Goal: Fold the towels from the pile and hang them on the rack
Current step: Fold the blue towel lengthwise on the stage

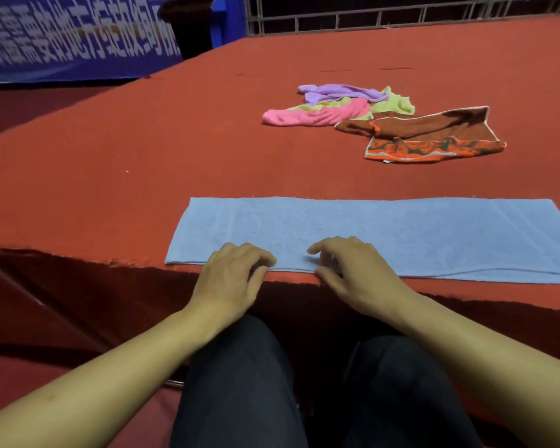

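Blue towel (385,234) flat, both hands at near edge, banner (62,37) writing unreadable

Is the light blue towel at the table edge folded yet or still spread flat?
Folded lengthwise: the light blue towel lies as a long flat strip, with doubled layers visible along its near edge.

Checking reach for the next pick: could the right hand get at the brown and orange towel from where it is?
Probably yes: nothing stands between the right hand and the brown and orange towel, only bare red surface, though it lies well beyond the blue towel.
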`<control>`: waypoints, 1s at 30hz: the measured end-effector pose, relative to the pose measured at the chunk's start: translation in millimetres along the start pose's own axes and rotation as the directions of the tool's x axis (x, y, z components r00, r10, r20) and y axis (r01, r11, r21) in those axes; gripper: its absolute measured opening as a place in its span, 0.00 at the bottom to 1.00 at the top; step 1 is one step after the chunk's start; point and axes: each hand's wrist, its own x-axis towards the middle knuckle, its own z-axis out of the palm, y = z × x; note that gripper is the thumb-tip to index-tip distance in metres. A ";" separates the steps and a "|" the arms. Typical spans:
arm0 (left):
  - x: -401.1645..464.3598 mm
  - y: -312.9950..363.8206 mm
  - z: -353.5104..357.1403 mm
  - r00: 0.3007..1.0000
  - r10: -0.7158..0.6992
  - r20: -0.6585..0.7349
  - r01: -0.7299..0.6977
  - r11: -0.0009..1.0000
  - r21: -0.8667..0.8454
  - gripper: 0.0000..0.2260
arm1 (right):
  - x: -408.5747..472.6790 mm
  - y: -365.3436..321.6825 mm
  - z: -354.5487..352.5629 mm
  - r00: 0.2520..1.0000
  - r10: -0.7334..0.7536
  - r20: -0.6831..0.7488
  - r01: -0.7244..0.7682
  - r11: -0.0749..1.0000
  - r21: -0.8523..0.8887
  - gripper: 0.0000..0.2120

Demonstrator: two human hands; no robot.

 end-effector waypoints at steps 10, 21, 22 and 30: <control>2.7 21.9 14.5 0.985 0.146 -0.090 -0.138 0.987 0.088 0.09 | -27.2 10.9 -14.4 0.994 0.037 -0.099 -0.033 0.999 0.035 0.14; 78.7 194.7 105.0 0.976 0.179 0.127 -0.134 0.945 -0.299 0.07 | -111.8 125.7 -117.9 0.887 0.308 -0.343 -0.352 0.933 -0.071 0.14; 85.2 207.8 111.7 0.971 0.180 0.155 -0.129 0.947 -0.293 0.07 | -117.7 136.3 -125.5 0.879 0.330 -0.345 -0.381 0.920 -0.090 0.14; 94.8 237.5 144.2 0.971 0.168 0.168 -0.135 0.973 -0.189 0.09 | -131.0 168.4 -133.2 0.876 0.384 -0.291 -0.424 0.901 -0.087 0.11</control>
